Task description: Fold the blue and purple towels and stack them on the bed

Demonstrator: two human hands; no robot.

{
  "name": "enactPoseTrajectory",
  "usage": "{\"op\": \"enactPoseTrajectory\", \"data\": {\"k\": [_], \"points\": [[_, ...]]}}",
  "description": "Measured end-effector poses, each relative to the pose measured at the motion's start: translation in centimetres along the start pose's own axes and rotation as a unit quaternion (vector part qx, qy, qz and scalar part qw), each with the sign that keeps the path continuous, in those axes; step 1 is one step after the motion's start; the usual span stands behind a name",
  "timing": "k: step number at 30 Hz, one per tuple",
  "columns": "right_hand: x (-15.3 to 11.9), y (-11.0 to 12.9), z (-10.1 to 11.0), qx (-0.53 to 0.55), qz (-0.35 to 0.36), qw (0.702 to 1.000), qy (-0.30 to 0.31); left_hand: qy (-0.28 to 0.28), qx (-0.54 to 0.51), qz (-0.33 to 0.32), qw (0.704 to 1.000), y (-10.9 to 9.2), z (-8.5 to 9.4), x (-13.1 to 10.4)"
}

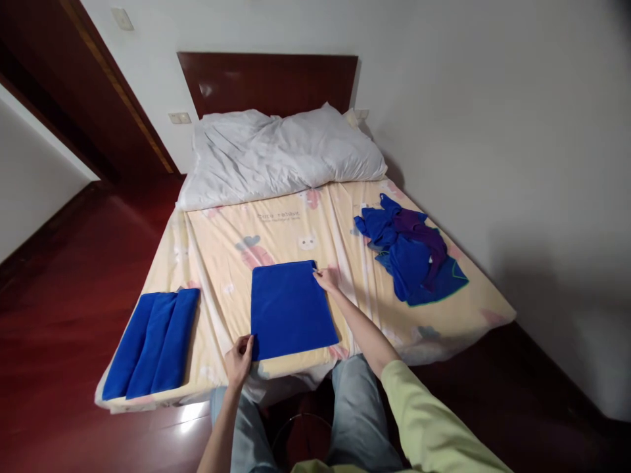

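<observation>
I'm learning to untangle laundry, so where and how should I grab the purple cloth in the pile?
I'd pinch the purple cloth near its middle, from above, with the right hand, the nearer one: it drapes in loose folds over the crumpled blue cloths, its upper side exposed.

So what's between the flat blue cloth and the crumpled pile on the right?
In the head view, the right hand and forearm, over patterned sheet, lie between the flat blue cloth and the crumpled pile.

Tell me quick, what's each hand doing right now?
Left hand: closed, pinching the near left corner of the flat blue cloth.
Right hand: closed, pinching its far right corner.
</observation>
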State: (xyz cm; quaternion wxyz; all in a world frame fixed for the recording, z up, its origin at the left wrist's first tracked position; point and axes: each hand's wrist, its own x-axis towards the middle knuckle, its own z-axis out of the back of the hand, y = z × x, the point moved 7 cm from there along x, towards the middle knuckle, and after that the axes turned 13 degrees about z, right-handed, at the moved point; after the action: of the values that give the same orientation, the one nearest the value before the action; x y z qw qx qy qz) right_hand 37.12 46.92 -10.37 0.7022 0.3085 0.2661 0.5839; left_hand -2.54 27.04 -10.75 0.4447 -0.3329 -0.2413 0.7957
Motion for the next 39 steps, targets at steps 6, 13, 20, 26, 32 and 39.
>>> {"op": "enactPoseTrajectory", "data": {"k": [6,13,20,26,32,39], "points": [[4.3,-0.1,-2.3,-0.042,0.016,0.999,-0.001,0.013,-0.02,0.011,1.0,0.3,-0.2,0.6],[4.1,0.0,-1.8,-0.071,0.039,0.996,-0.033,0.021,0.002,0.003,1.0,0.7,-0.4,0.8],[4.5,1.4,-1.3,-0.084,0.071,0.991,-0.072,0.003,0.001,-0.006,1.0,0.7,-0.4,0.7],[3.3,1.5,-2.2,-0.117,0.077,0.984,-0.107,0.001,-0.004,0.001,1.0,0.8,-0.6,0.5],[3.2,0.9,-2.4,-0.083,0.101,0.981,-0.145,0.11,-0.001,0.014,0.994,-1.1,-0.3,2.8],[4.0,-0.2,-2.4,-0.036,0.134,0.977,-0.162,0.111,0.054,-0.039,0.992,-11.1,-2.1,14.6]]}}
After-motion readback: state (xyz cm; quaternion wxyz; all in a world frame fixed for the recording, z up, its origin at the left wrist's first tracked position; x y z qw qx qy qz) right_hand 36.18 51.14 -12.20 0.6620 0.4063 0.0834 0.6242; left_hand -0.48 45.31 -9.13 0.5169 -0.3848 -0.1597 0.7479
